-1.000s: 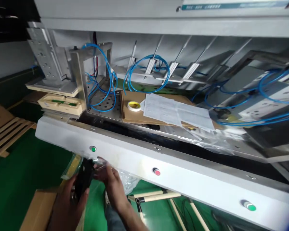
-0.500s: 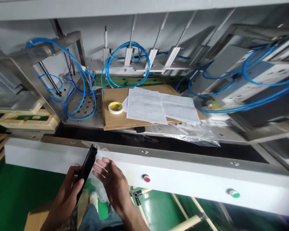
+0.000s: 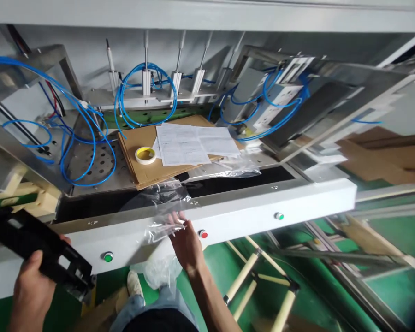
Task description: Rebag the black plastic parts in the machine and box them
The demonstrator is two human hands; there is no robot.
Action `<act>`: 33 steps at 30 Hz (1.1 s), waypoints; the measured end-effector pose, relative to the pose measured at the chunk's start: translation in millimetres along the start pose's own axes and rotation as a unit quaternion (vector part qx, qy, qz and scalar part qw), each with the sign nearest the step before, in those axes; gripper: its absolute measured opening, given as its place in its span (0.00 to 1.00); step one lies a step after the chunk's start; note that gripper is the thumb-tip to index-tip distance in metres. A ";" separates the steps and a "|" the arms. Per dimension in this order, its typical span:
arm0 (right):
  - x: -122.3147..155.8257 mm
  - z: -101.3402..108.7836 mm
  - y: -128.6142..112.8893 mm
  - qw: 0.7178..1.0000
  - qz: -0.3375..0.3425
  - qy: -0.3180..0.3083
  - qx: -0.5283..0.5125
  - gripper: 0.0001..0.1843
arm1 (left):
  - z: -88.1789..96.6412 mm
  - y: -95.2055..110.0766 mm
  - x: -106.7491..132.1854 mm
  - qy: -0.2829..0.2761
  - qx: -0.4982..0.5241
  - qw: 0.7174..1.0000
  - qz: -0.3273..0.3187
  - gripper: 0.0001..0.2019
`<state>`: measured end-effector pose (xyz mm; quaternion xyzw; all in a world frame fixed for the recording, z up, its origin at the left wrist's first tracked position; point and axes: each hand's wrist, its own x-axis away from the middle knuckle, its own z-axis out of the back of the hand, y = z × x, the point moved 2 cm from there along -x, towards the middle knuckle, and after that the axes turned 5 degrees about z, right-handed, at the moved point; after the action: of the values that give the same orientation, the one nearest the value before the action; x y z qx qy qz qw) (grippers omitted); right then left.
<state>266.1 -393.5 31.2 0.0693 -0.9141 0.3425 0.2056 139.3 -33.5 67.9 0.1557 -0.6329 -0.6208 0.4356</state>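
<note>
My left hand [image 3: 34,286] grips a long black plastic part [image 3: 41,253] with cutouts, held at a tilt at the lower left. Its exact kind does not show. In front of the white front panel, my right hand [image 3: 186,242] holds a clear plastic bag [image 3: 159,207] by the fingers. The bag spreads up and to the left from that hand, over the metal edge. Below the panel, more crumpled clear plastic [image 3: 162,269] shows above my legs.
Behind the panel lies cardboard [image 3: 141,175] with a tape roll [image 3: 145,156] and printed sheets [image 3: 190,145]. Blue air hoses [image 3: 124,97] loop around metal cylinders. A red button [image 3: 203,234] and green buttons [image 3: 279,216] sit on the panel. Pale pipe framing [image 3: 244,276] stands below.
My hands have moved apart. The black part has swung far left, turned to show its broad side. My right hand has shifted right with the clear bag stretched out, and the view has turned right.
</note>
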 end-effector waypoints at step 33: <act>44.8 -57.7 35.7 0.514 0.355 -0.358 0.694 0.19 | -119.6 11.2 12.2 -0.299 0.009 0.944 0.142 0.31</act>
<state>234.9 -328.1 68.2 -0.0235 -0.3299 0.8589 -0.3909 225.2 -118.4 64.6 -0.1247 -0.7550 -0.5652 0.3081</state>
